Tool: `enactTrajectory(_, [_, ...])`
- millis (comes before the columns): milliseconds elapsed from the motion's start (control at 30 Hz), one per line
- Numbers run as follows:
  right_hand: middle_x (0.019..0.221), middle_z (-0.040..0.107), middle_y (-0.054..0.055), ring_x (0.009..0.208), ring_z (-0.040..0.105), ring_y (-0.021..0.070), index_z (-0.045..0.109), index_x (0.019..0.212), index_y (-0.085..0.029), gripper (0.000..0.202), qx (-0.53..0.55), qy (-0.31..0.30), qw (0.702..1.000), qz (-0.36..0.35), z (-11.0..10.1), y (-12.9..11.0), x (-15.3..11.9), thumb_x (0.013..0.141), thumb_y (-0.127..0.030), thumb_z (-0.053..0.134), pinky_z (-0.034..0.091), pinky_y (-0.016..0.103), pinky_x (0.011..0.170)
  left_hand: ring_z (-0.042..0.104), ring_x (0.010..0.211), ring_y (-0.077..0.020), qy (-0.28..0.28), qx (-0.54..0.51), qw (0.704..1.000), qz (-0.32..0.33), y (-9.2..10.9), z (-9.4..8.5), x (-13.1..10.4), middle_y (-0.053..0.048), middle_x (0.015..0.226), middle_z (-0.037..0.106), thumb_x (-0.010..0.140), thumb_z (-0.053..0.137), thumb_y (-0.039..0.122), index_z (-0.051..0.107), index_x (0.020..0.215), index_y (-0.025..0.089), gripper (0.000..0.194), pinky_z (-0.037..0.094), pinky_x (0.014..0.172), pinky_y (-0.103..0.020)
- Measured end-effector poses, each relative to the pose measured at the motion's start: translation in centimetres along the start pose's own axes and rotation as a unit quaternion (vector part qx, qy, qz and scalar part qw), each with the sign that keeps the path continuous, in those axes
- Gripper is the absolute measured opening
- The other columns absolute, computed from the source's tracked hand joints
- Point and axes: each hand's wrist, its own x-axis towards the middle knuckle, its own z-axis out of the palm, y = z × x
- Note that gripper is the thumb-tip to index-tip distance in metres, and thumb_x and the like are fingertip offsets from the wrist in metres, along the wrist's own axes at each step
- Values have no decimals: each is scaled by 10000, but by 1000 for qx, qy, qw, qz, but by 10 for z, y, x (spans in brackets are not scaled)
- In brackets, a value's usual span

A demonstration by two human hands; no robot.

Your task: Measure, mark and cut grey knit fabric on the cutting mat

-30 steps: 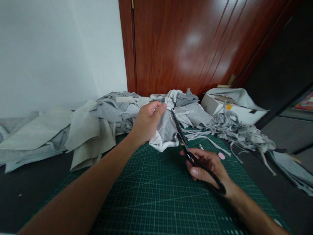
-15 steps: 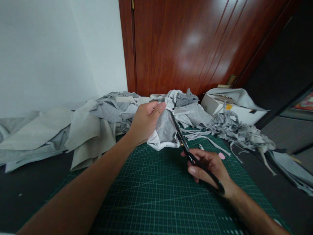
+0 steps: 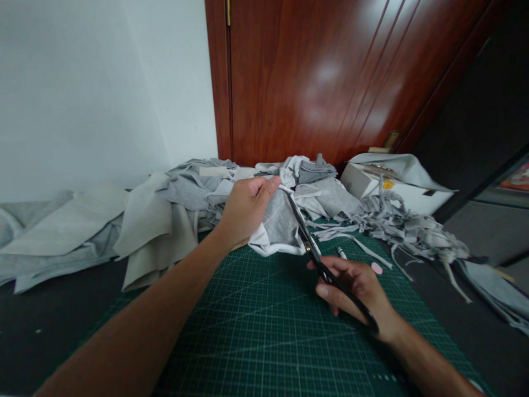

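My left hand (image 3: 244, 209) pinches a piece of grey fabric (image 3: 278, 225) and lifts it off the green cutting mat (image 3: 264, 331). My right hand (image 3: 356, 290) grips black scissors (image 3: 311, 248) by the handles. The blades run up along the right edge of the held fabric, their tips close to my left thumb. A white hem of the fabric hangs down onto the far edge of the mat.
Heaps of grey and beige cloth (image 3: 152, 220) lie behind the mat by the white wall. Grey fabric strips (image 3: 405, 229) pile up at right beside a white box (image 3: 397, 187). A pink chalk piece (image 3: 376, 268) lies on the mat. A wooden door (image 3: 330, 77) stands behind.
The scissor blades have advanced up the fabric edge toward my left hand. The view has shifted slightly down and to the left.
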Motion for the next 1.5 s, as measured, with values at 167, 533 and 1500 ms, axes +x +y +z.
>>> enactTrajectory(167, [669, 574, -38, 474, 480, 85, 722, 1108, -169, 465, 11, 0, 1000, 3, -1, -1, -1, 747, -400, 901, 444, 205, 426, 390, 572, -131, -2, 0, 1000, -14, 0, 1, -1, 34, 564, 405, 1019, 492, 507, 500, 594, 206, 520, 290, 559, -295])
enactTrajectory(533, [686, 563, -37, 519, 477, 94, 721, 1116, -177, 450, 50, -13, 998, -19, 0, 2, -1, 757, -384, 897, 415, 210, 468, 408, 581, -139, 3, -30, 999, -22, -1, 6, -2, 17, 575, 426, 1010, 488, 548, 511, 606, 208, 528, 297, 518, -277])
enactTrajectory(1500, [696, 578, -33, 520, 482, 87, 715, 1108, -176, 449, 39, -1, 999, -15, 1, 1, 1, 761, -399, 893, 433, 200, 464, 458, 525, -133, 36, -136, 986, -95, 4, 14, -7, 17, 554, 493, 937, 550, 718, 515, 630, 225, 582, 330, 473, -280])
